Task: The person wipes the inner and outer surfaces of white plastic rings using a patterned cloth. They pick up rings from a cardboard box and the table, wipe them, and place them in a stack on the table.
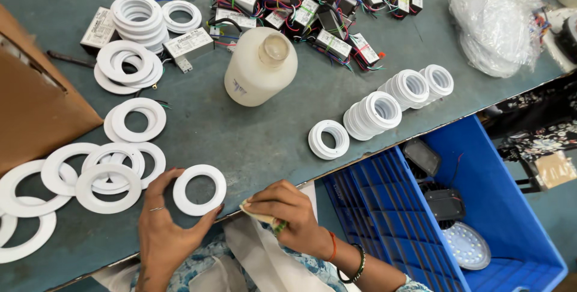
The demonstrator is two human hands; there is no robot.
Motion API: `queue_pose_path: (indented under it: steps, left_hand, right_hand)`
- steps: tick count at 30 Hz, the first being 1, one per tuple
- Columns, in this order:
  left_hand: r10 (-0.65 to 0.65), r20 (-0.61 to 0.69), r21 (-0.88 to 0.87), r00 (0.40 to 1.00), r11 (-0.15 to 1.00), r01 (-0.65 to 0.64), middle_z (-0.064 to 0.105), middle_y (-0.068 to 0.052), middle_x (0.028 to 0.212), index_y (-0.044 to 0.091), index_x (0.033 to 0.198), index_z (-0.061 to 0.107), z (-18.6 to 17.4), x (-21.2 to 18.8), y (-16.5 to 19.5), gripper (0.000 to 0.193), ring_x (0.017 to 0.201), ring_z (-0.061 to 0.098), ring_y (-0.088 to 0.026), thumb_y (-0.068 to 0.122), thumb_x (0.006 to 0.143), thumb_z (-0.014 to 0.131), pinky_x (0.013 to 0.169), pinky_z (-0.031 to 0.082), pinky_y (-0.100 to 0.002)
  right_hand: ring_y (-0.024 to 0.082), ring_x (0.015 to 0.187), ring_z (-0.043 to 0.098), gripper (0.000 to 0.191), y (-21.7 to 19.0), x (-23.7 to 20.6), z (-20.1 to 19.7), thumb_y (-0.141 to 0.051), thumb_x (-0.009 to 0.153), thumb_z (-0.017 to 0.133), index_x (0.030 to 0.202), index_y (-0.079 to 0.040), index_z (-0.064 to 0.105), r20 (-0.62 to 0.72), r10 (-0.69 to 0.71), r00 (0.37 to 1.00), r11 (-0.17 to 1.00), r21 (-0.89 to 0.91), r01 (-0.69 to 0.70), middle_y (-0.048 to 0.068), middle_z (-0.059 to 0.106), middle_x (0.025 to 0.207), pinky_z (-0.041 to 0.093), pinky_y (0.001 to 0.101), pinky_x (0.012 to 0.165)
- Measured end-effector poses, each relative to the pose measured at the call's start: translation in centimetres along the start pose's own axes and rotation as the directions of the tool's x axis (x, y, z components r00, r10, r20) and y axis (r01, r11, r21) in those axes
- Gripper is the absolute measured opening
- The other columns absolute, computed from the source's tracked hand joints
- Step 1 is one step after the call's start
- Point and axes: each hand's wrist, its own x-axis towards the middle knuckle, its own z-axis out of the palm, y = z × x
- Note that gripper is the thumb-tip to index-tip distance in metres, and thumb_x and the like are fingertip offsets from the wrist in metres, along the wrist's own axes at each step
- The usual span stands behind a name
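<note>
The white ring (199,190) lay flat at the near edge of the grey-green table (264,142), its round opening facing straight up; being circular, it had no long axis I could name. My left hand (162,232) gripped it, fingertips curled on its left rim and the thumb pressing its near rim. My right hand (288,214) sat just right of the ring, fingers pinched shut on a folded yellowish cloth (259,215) at the table edge.

To the left, more flat white rings (108,178) overlapped one another, beside a brown cardboard box (36,106). Farther back stood a cream plastic bottle (261,66), its capped mouth tilted toward me. Behind it lay a heap of small rectangular driver boxes (312,9) with white labels and coloured wires. Right of the bottle, stacks of ribbed white rings (390,100) lay on their sides in a row. A clear plastic bag (496,21) sat at the far right. Below the table edge, a blue crate (481,208) held round lamp parts.
</note>
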Motion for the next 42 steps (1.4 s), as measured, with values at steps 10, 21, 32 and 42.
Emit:
queue_pose_path:
  steps: [10, 21, 32, 42]
  left_hand:
    - [0.103, 0.386, -0.642, 0.917, 0.743, 0.187, 0.054, -0.015, 0.141, 0.002, 0.155, 0.019, 3.8, -2.5, 0.1, 0.111, 0.127, 0.060, -0.024, 0.001, 0.069, 0.089, 0.107, 0.050, -0.038]
    - [-0.195, 0.311, -0.946, 0.930, 0.029, 0.322, 0.064, -0.010, 0.128, 0.001, 0.149, 0.046, 11.8, -2.6, -2.9, 0.072, 0.121, 0.064, -0.021, 0.012, 0.087, 0.081, 0.106, 0.053, -0.036]
    - [-0.295, 0.502, -0.859, 0.813, -0.279, 0.429, 0.069, -0.017, 0.127, 0.005, 0.141, 0.056, 10.9, -1.4, -3.5, 0.058, 0.118, 0.070, -0.031, 0.046, 0.100, 0.054, 0.088, 0.064, -0.045]
    - [-0.141, 0.170, -0.917, 0.975, 0.339, 0.209, 0.060, -0.015, 0.144, 0.004, 0.154, 0.045, 3.2, 4.1, 6.3, 0.070, 0.130, 0.064, -0.028, 0.028, 0.094, 0.073, 0.099, 0.058, -0.040]
  right_hand:
    - [0.023, 0.104, 0.072, 0.028, 2.9, 0.4, -0.1, -0.008, 0.092, 0.064, 0.116, 0.000, 0.075, -0.216, 0.242, 0.946, 0.911, 0.387, -0.144, 0.016, 0.072, 0.113, 0.057, 0.0310, 0.090]
    - [0.026, 0.109, 0.071, 0.026, 10.9, 0.5, 4.5, 0.007, 0.090, 0.068, 0.116, 0.002, 0.072, -0.327, 0.146, 0.933, 0.867, 0.497, 0.038, 0.020, 0.071, 0.115, 0.056, 0.0350, 0.097]
    - [0.022, 0.107, 0.071, 0.023, 16.4, 3.2, 2.6, -0.002, 0.099, 0.066, 0.121, 0.002, 0.068, -0.433, 0.099, 0.896, 0.911, 0.403, 0.094, 0.017, 0.070, 0.115, 0.056, 0.0338, 0.098]
    - [0.020, 0.106, 0.067, 0.032, 14.2, 5.0, 3.8, 0.002, 0.087, 0.059, 0.116, 0.007, 0.072, -0.137, 0.269, 0.953, 0.837, 0.523, -0.160, 0.015, 0.071, 0.114, 0.050, 0.0308, 0.095]
